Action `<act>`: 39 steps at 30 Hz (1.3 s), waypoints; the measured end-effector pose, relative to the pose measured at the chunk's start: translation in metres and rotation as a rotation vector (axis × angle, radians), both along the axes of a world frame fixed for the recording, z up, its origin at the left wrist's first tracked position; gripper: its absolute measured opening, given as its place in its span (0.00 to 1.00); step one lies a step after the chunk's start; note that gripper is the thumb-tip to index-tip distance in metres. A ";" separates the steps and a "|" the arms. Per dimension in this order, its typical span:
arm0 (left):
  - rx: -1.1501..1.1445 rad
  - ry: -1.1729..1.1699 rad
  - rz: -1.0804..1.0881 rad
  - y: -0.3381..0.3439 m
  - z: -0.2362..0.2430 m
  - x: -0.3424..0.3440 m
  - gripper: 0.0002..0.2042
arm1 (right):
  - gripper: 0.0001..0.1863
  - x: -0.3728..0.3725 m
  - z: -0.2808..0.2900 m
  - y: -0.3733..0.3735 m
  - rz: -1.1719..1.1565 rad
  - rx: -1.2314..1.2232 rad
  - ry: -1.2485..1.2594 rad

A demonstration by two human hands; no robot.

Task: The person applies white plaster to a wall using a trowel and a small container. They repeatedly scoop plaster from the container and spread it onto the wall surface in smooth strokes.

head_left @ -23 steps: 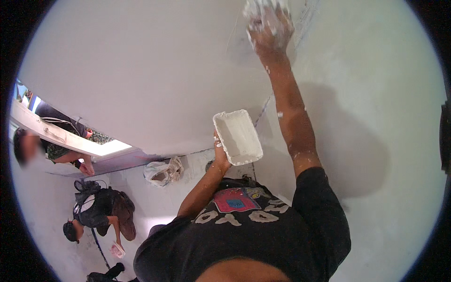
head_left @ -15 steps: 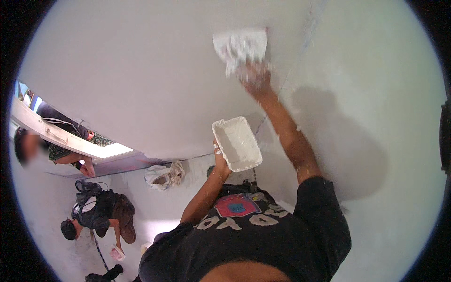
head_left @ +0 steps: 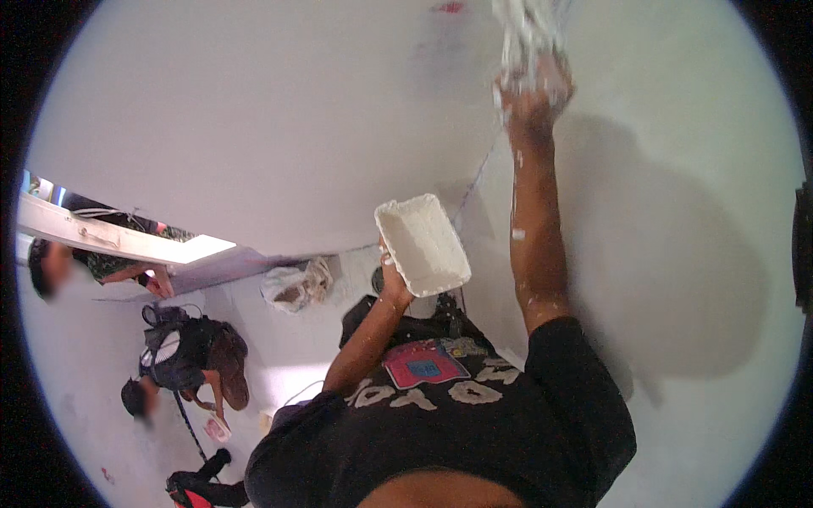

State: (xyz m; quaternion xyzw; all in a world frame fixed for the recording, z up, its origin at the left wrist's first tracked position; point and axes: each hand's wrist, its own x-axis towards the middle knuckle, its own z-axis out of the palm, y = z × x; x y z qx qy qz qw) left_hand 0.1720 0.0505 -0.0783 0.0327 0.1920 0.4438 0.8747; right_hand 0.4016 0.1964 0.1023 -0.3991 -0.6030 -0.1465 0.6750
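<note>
My left hand (head_left: 393, 278) grips a white rectangular tub (head_left: 395, 237) from its left side, in front of my body. Pale paste coats the tub's rim and inner walls, and flecks of it stick to my fingers. High up at the corner of the walls, my right hand (head_left: 535, 89) is closed on a putty spreader (head_left: 527, 30) covered in white paste. Motion smears the spreader, and its far end runs past the upper edge of the view. White spots dot my right forearm.
The left wall (head_left: 237, 144) and right wall (head_left: 677, 245) meet at a dark line. A plastic bag (head_left: 296, 286) lies on the floor by the wall. Left are a white window frame (head_left: 127, 239), a person beside it (head_left: 110, 264), a bending co-worker (head_left: 193, 351) and another person (head_left: 203, 489).
My right hand has swept the spreader up and right, from the left wall to the corner. The tub has shifted slightly in view. The bending co-worker has moved a little.
</note>
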 end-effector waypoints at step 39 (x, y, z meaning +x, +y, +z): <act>0.124 -0.080 -0.452 0.035 0.056 0.049 0.32 | 0.20 -0.075 -0.085 -0.188 -0.060 -1.078 -0.201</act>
